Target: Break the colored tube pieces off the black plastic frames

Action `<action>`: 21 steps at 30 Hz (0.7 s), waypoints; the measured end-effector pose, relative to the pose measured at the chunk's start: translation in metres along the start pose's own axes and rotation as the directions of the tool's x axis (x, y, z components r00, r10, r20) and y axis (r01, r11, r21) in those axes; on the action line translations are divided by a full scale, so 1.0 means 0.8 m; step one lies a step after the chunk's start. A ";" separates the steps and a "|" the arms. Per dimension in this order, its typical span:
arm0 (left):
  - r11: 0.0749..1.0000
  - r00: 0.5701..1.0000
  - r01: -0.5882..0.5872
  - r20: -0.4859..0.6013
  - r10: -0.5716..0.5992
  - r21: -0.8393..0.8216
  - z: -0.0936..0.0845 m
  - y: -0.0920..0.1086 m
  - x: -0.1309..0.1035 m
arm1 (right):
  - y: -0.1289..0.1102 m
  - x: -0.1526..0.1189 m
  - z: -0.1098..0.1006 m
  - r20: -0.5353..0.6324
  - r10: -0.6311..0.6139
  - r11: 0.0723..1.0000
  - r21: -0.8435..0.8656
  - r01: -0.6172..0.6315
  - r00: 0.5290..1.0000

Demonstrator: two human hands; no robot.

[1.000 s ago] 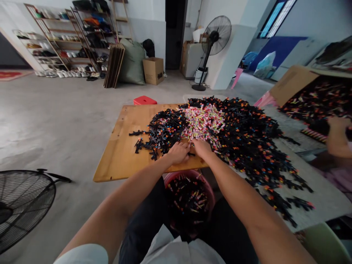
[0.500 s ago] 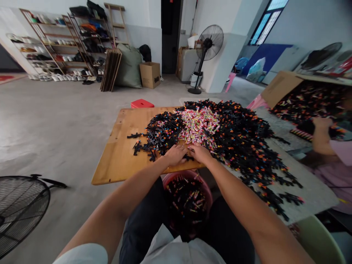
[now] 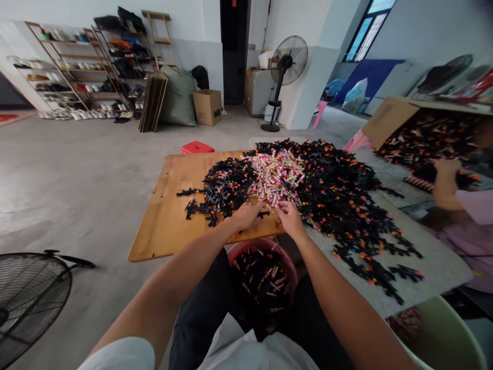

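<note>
A pile of small pink, white and yellow pieces [image 3: 277,174] lies between a smaller heap of black toy guns [image 3: 227,185] and a much larger black heap [image 3: 339,185]. My left hand [image 3: 248,215] rests near the board's front edge, below the smaller heap, beside a black toy gun [image 3: 263,213]; what its curled fingers hold, if anything, is too small to tell. At the front of the pink pile, my right hand [image 3: 288,215] has its fingertips pinched together on something I cannot make out.
Below the wooden board [image 3: 162,226], a red tub [image 3: 293,272] of black and coloured pieces stands between my legs. Another person's hand [image 3: 447,167] is at the right by a tipped carton [image 3: 389,121]. A fan [image 3: 31,293] stands at left, a green tub [image 3: 450,329] at lower right.
My right hand has moved slightly right, away from my left hand, opening a gap between them. My left hand has stayed nearly in place. The whole view has shifted slightly.
</note>
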State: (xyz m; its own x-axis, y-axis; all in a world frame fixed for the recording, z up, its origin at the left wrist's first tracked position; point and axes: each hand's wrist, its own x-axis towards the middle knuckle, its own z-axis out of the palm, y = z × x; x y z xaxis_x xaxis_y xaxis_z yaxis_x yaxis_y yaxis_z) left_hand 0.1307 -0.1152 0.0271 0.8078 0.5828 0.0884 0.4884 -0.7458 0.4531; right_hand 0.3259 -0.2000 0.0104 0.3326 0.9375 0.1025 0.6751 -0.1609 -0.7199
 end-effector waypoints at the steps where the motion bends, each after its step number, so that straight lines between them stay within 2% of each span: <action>1: 0.994 1.000 -0.002 -0.018 0.000 -0.111 0.002 0.002 -0.001 | 0.000 -0.012 -0.003 0.013 0.013 0.995 0.099 -0.014 1.000; 3: 0.925 1.000 -0.019 -0.030 0.008 -0.378 0.007 0.009 -0.007 | -0.004 -0.040 -0.009 0.056 0.038 0.937 0.344 -0.055 0.998; 6: 0.697 0.999 -0.002 0.031 0.035 -0.717 0.013 0.027 -0.023 | -0.016 -0.081 -0.017 0.112 0.078 0.798 0.589 -0.130 0.991; 9: 0.471 0.986 0.101 0.150 0.068 -0.877 0.010 0.049 -0.046 | -0.028 -0.109 -0.024 0.149 0.095 0.715 0.678 -0.172 0.984; 12: 0.354 0.979 0.159 0.194 0.064 -0.921 -0.002 0.070 -0.066 | -0.032 -0.122 -0.032 0.155 0.121 0.635 0.747 -0.197 0.980; 15: 0.379 0.984 0.156 0.178 0.024 -0.912 -0.013 0.085 -0.077 | -0.031 -0.127 -0.039 0.150 0.136 0.600 0.774 -0.202 0.979; 18: 0.504 0.992 0.109 0.124 -0.004 -0.857 -0.019 0.097 -0.082 | -0.032 -0.132 -0.045 0.142 0.118 0.613 0.768 -0.185 0.983; 21: 0.620 1.000 0.031 0.027 -0.015 -0.784 -0.022 0.107 -0.086 | -0.039 -0.138 -0.052 0.108 0.103 0.679 0.719 -0.150 0.989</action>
State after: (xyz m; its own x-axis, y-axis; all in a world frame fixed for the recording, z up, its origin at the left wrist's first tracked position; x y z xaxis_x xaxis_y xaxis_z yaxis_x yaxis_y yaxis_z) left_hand 0.1111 -0.2131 0.0752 0.8089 0.5851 0.0575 0.0692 -0.1918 0.9790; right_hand 0.2955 -0.3115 0.0500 0.3273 0.9437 -0.0474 -0.0651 -0.0276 -0.9975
